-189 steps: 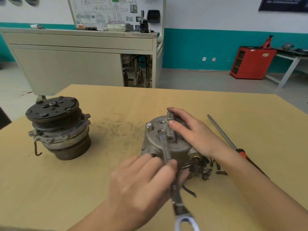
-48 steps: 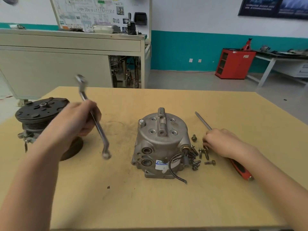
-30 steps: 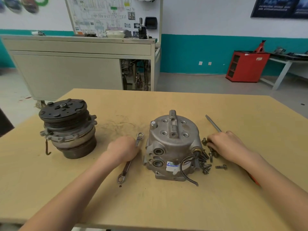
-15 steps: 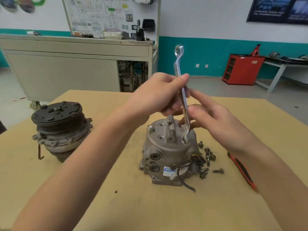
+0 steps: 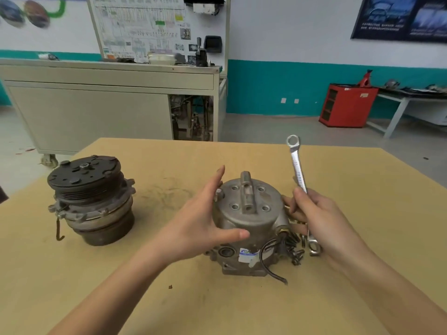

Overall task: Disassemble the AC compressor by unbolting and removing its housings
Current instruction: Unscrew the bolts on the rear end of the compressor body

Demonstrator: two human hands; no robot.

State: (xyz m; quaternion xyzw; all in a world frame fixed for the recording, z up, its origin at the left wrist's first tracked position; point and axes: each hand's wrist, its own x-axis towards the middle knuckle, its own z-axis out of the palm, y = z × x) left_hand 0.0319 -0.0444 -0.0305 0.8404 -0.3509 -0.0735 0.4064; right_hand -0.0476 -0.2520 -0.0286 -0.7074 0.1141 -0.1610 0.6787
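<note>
Counted two compressor pieces on the wooden table (image 5: 217, 310): one silver housing (image 5: 249, 221) standing upright near the middle, one dark pulley unit (image 5: 89, 199) well apart to its left. Counted one wrench (image 5: 298, 170), one black wire (image 5: 268, 264) hanging off the housing's front, and a small heap of loose bolts (image 5: 296, 256) just beside the housing's lower right, too tangled to number. Made out four empty bolt holes (image 5: 235, 206) on the housing's top face and one bolt head (image 5: 219, 192) at its left rim.

Found the left hand (image 5: 200, 221) spread wide, fingers straight, holding nothing, palm at the housing's left flank and thumb laid across its front wall. Found the right hand (image 5: 319, 218) curled round the wrench's shank, thumb pressed on it, ring end tilted up and away, lower end down by the bolts. Saw that hand's fingertips (image 5: 287, 203) just beside the housing's right rim; could not tell whether touching.
</note>
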